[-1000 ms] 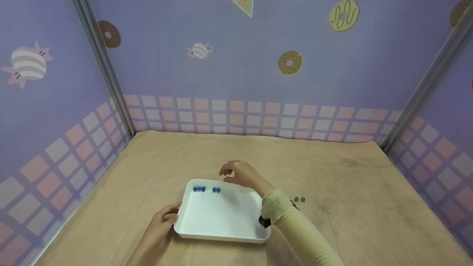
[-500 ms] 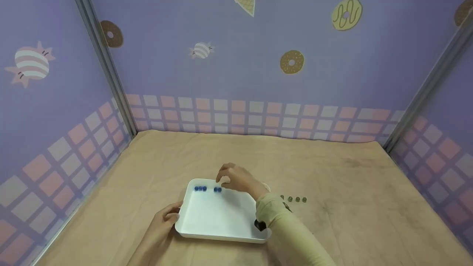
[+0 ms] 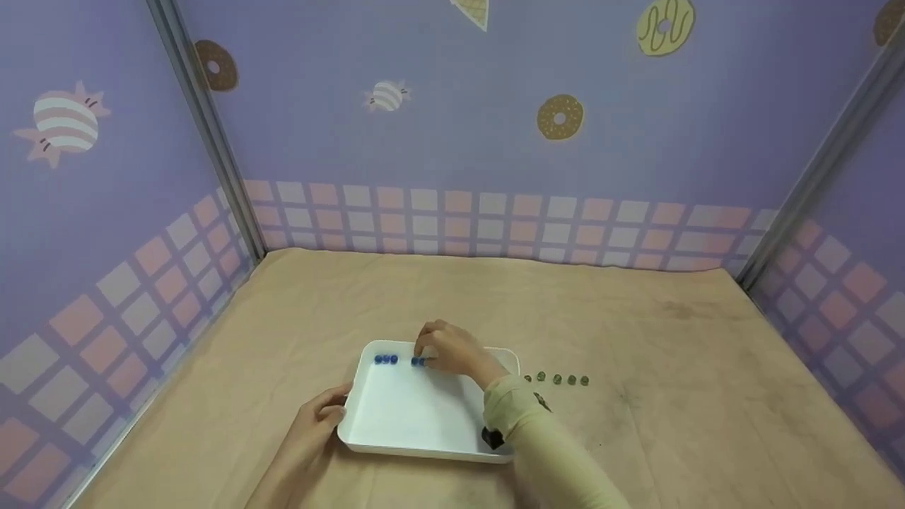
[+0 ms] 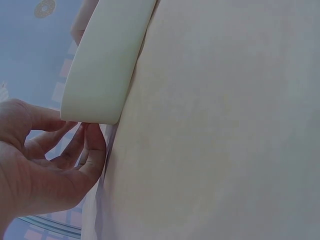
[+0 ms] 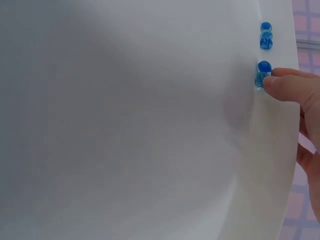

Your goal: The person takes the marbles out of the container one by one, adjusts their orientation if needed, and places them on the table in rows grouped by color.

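Tan tabletop (image 3: 636,318); left hand (image 3: 315,416) grips white rectangular tray (image 3: 417,413) at left edge.
Right hand (image 3: 456,351) pinches round blue marble (image 5: 260,79), best lightly.

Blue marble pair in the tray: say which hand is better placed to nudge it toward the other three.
The right hand, I'd judge: its thumb appears to touch the pair, while the left hand grips the tray at its left side, farther off.

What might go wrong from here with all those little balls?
The right hand has its thumb against one of the blue pair; a slip might send it rolling.
The left hand holds the white tray by its side; a tug could scatter the three blue balls.
The green balls lie loose outside; the right sleeve might brush them.
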{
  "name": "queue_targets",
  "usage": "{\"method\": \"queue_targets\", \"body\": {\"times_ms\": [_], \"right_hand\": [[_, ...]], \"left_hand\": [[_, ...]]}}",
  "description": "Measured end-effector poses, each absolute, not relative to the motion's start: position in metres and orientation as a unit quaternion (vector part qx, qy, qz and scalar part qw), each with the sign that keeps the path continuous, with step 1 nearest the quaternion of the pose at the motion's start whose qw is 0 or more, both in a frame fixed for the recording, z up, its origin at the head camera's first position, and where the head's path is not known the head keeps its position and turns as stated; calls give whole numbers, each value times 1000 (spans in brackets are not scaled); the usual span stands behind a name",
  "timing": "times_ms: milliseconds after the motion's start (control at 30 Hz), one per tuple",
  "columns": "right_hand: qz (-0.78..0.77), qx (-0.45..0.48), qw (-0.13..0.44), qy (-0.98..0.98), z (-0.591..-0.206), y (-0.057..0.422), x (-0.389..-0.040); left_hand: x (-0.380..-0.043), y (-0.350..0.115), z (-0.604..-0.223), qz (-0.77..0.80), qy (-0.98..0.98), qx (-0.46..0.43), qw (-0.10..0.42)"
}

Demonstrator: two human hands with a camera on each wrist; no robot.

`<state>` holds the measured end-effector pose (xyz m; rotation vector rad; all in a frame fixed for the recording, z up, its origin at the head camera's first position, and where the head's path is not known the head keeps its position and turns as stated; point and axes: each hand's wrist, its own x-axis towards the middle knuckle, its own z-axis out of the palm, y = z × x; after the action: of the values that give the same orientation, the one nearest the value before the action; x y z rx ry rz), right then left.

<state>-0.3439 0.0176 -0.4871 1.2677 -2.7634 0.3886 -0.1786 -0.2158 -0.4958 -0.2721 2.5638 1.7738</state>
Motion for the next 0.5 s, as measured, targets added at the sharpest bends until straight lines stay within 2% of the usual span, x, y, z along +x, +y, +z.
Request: {"method": "queue_targets", "body": {"times_ms": [500], "right_hand": [[164, 409, 40, -897, -499, 21, -341]], "left_hand": [[-176, -217, -497, 590, 804, -71, 11]]}}
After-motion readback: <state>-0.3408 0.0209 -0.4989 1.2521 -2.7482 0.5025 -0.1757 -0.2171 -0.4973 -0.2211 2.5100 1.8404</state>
